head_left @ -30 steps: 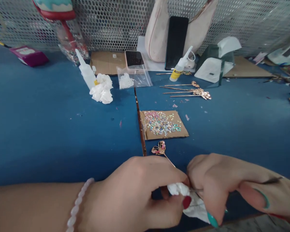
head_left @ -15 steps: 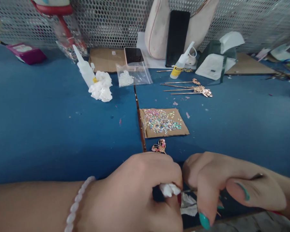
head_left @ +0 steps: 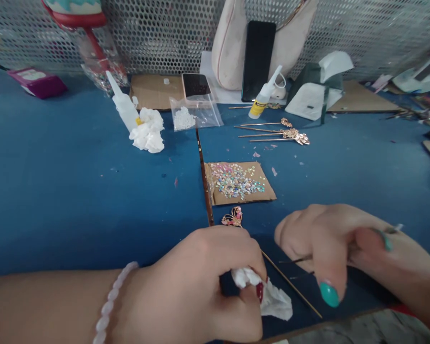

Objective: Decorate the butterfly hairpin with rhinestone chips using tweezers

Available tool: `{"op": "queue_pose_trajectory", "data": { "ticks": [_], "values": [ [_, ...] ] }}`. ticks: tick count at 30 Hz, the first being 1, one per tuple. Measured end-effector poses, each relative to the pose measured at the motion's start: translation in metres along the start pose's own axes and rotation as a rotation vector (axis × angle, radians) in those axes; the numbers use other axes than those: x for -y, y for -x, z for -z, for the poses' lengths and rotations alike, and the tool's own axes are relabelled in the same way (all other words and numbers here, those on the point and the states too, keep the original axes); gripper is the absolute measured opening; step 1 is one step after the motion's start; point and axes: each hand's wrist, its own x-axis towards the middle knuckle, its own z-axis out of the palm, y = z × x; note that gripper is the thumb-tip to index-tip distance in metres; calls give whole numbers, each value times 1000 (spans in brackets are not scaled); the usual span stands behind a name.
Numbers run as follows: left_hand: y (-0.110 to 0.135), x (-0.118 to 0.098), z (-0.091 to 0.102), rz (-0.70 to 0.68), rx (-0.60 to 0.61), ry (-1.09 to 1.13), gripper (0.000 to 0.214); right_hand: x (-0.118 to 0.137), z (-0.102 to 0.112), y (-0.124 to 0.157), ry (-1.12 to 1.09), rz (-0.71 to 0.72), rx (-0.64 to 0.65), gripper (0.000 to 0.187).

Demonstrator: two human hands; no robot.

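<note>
My left hand is closed around a crumpled white tissue, pinched between thumb and forefinger, with one end hanging out to the right. A dark red patch shows at the thumb's tip. My right hand grips thin metal tweezers, whose two slim tips point left, slightly apart, towards the tissue. Between the hands lies a gold hairpin with a pink butterfly head; my left hand covers part of its stem. Just beyond is a cardboard piece scattered with small iridescent stones.
Several gold hairpins lie behind the cardboard. A glue bottle stands near them; another bottle leans on crumpled tissue. A bag of white beads, phones, a pale handbag and a tissue box line the back.
My right hand has moved up and away from my left, baring the tweezer tips and the hairpin's stem. The left hand keeps hold of the tissue, and more of it shows. The view has shifted slightly.
</note>
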Motion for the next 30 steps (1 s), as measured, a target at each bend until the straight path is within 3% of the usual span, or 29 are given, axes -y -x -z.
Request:
{"op": "queue_pose_trajectory", "data": {
  "ticks": [3,11,15,23,30],
  "values": [
    [2,-1,-1,49,-30,12,18,1,0,-4,-241,10,-13,47],
    [-1,-4,-1,138,-2,-64,17,2,-5,-10,-212,52,-39,37],
    [-3,-6,0,103,12,-121,11,-1,-7,-9,-209,76,-40,33],
    [-1,-2,0,121,92,-102,9,2,-6,-7,24,126,38,30],
    [-3,-1,0,116,70,-71,11,-6,-15,-4,215,273,-49,26]
  ]
}}
